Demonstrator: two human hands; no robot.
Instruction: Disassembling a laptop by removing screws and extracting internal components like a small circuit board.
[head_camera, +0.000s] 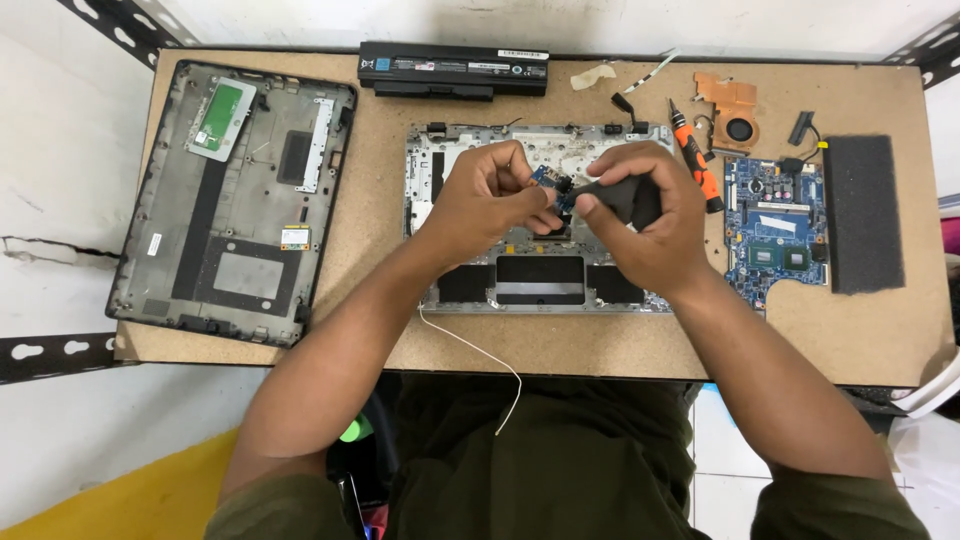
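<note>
White wire (470, 350) hangs over the table's near edge; my left hand (490, 195) pinches a small blue circuit board (551, 182), my right hand (645, 215) grips a black tool (620, 195).

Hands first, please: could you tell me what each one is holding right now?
Left hand: closed on a small blue board.
Right hand: closed around a black tool.

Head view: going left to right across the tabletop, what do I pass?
Dark laptop bottom cover → grey laptop frame → left hand → small blue board pinched between both hands → right hand → orange screwdriver → blue motherboard → black foam pad.
</note>
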